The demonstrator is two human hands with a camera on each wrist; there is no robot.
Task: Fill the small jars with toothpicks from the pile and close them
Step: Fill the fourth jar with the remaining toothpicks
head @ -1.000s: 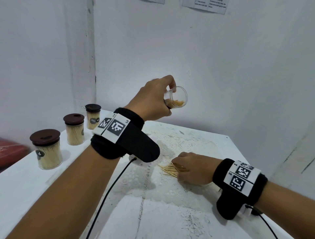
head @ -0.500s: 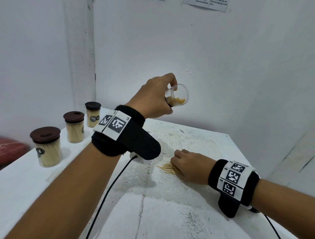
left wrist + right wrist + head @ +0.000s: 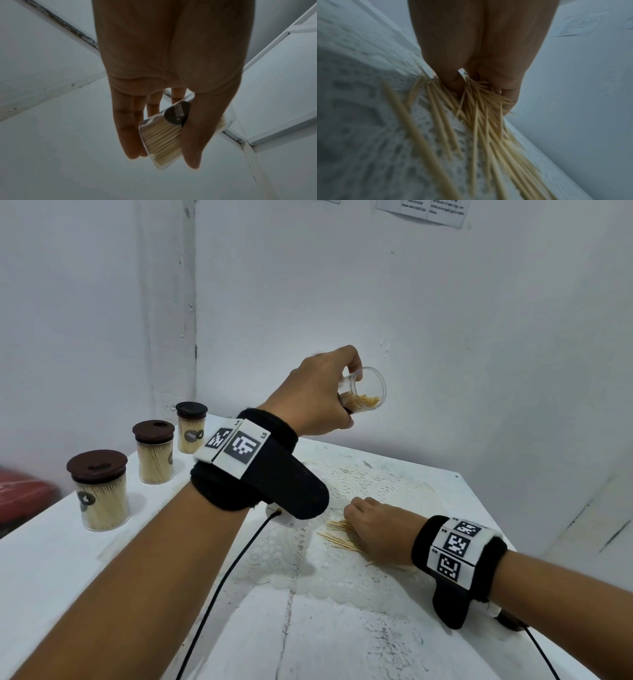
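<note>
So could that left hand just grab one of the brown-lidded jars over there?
Probably not as things stand. The left hand already grips an open jar of toothpicks in the air. The lidded jars stand unobstructed on its side, but it would need to set that jar down first.

Tilted clear jar [image 3: 363, 392] part-filled; loose toothpicks [image 3: 339, 537] on lace mat.

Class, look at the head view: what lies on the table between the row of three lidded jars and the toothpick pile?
In the head view, only bare white table and lace doily lie there; the left forearm hides part.
</note>
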